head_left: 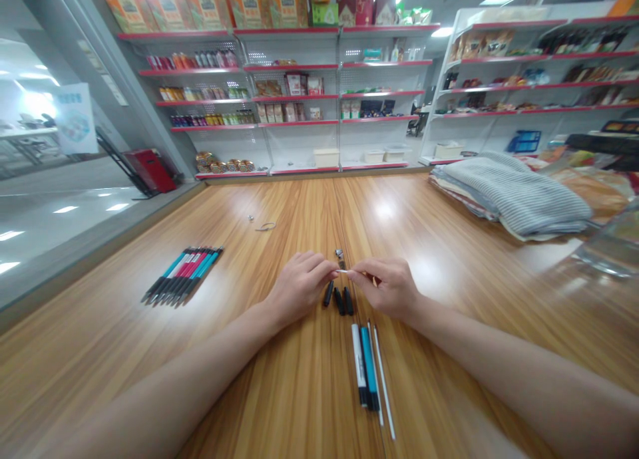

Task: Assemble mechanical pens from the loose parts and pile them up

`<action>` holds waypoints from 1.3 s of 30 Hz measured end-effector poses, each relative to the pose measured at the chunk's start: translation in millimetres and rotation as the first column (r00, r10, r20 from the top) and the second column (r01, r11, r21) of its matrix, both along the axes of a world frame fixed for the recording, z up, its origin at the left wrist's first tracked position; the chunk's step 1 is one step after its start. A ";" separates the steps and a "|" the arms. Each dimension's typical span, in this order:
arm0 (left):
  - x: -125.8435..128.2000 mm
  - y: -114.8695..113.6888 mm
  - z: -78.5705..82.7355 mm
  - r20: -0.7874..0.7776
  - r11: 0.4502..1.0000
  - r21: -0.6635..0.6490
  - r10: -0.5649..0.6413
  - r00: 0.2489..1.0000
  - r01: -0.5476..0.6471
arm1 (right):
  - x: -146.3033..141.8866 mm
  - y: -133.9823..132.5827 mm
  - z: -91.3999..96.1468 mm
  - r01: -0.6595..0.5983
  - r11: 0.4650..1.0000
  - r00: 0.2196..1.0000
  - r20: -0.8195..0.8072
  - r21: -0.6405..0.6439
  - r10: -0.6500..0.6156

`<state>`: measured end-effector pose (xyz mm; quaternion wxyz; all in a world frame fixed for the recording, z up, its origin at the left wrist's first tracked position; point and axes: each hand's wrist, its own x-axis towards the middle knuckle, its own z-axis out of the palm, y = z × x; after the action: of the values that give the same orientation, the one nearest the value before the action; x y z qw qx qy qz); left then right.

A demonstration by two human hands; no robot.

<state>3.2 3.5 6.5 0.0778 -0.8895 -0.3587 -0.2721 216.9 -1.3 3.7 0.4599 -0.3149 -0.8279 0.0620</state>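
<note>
My left hand [299,285] and my right hand [389,287] meet over the wooden table [309,206], both pinched on a small thin white pen part [345,271] between their fingertips. Just below the fingers lie three short black pen pieces [338,299]. A small metal piece [339,254] lies just beyond the hands. Nearer to me lie a white pen barrel [357,362], a teal pen barrel [369,369] and two thin white refills [383,379]. A row of several assembled pens [184,275], teal and pink with black tips, rests to the left.
Folded striped cloth [514,193] is stacked at the table's right side, with packaged goods behind. A small ring and a loop [264,226] lie farther back. Store shelves [299,93] with goods line the far wall. A red case [148,169] stands on the floor at left.
</note>
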 end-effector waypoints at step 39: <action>5.1 -7.5 3.0 -0.219 0.994 0.043 0.110 0.969 -0.103 | -0.4 6.0 0.4 -0.070 0.998 0.994 0.086 -0.004 0.070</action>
<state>8.3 -4.0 9.5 0.1456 -0.8924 -0.3908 -0.1724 216.5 4.7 4.1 0.4213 -0.2885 -0.8574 0.0649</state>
